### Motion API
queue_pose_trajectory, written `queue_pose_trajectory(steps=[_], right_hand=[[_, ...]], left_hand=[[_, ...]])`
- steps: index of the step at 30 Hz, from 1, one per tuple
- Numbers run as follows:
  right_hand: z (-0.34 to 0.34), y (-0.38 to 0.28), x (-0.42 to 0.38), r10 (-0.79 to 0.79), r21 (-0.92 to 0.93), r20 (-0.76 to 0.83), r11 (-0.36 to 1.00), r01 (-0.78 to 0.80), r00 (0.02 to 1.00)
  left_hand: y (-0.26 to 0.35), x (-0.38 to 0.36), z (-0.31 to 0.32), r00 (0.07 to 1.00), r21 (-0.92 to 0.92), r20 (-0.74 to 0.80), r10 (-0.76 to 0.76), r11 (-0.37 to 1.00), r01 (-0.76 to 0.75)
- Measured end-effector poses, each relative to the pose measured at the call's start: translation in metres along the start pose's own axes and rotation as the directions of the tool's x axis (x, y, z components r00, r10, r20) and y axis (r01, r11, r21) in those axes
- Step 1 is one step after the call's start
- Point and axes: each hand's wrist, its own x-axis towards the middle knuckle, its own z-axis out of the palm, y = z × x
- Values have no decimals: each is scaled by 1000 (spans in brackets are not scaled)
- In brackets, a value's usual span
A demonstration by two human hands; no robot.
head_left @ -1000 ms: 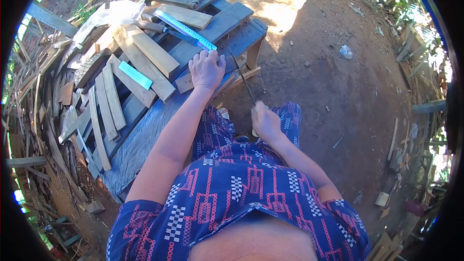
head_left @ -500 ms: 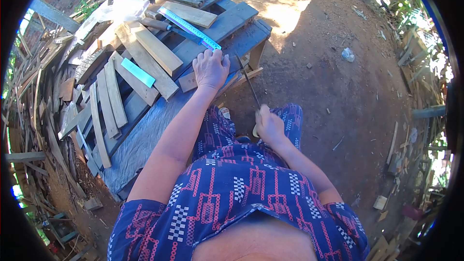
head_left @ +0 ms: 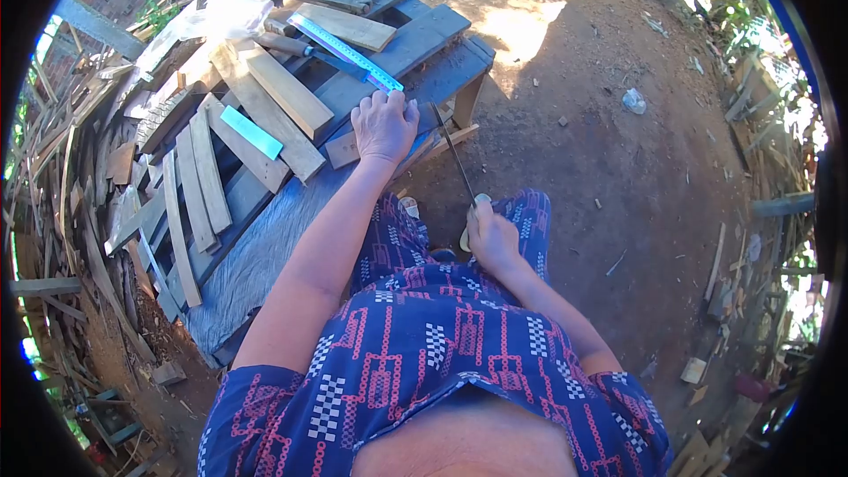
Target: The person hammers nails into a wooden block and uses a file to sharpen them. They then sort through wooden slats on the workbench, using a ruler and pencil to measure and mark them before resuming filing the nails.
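My left hand presses down on a short wooden board at the right side of the slatted wooden table, its fingers curled over the wood. My right hand is wrapped round the handle of a saw. The thin dark blade points up and away, its far end close to the board's end, right of my left hand. Just beyond my left fingers lies a blue-lit ruler. A second saw with a wooden handle rests beside the ruler.
Loose planks and a small bright blue strip lie across the table. Clear plastic sits at its far left. A large scrap wood pile stands left. On the dirt ground at right is a crumpled plastic piece.
My right hand and the saw have shifted very slightly, with the handle end now showing above the fist. My left hand stays in the same place on the board.
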Motion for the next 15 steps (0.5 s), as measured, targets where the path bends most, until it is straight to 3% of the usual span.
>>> queue_pose_trajectory(steps=[4,8,13,15], right_hand=[[18,-20,81,-105,-34,-158,994,100,982],[16,-28,96,-113,-15,-176,994,112,978],[9,0,10,-59,-10,-68,998,58,996],[9,5,-4,30,-19,31,999,-30,999]], left_hand=[[-3,0,6,998,5,-60,23,1000,-23],[-1,0,0,1000,30,-2,-4,1000,4],[0,0,-1,1000,4,21,0,1000,0],[0,0,0,1000,13,5,-3,1000,3]])
